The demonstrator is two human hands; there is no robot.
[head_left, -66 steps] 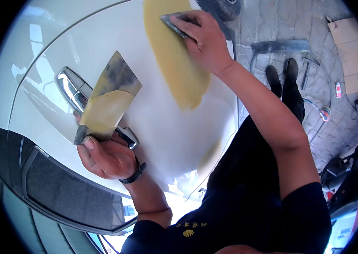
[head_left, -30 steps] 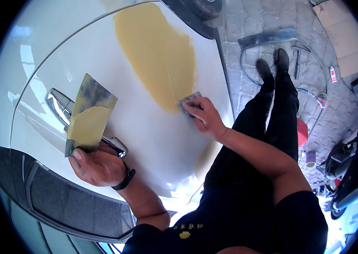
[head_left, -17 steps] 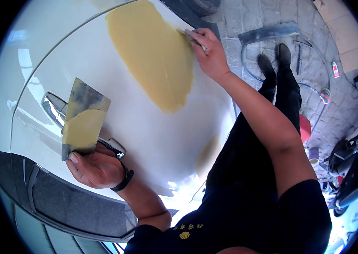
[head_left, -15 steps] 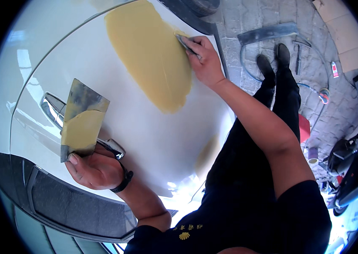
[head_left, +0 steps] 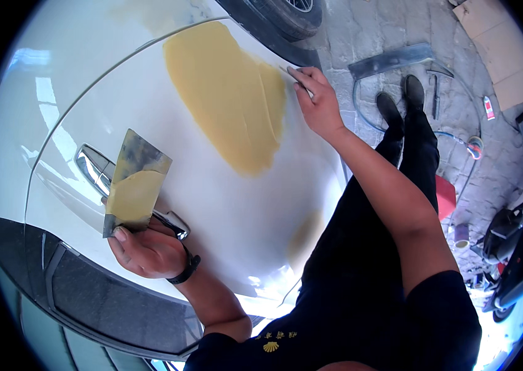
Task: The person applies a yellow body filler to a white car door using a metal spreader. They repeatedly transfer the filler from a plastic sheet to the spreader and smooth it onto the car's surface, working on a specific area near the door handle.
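Left hand (head_left: 149, 252) is pinching the plate (head_left: 136, 191), at its near end, right hand (head_left: 322, 108) is gripping a spreader (head_left: 307, 91), beside yellow patch (head_left: 224, 99).

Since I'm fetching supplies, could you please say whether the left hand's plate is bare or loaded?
Loaded: yellow paste covers the middle of the plate.

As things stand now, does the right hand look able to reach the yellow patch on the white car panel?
Probably yes: the right hand, holding a small spreader, is close beside the yellow patch, and nothing visible blocks it. The left hand is well aside.
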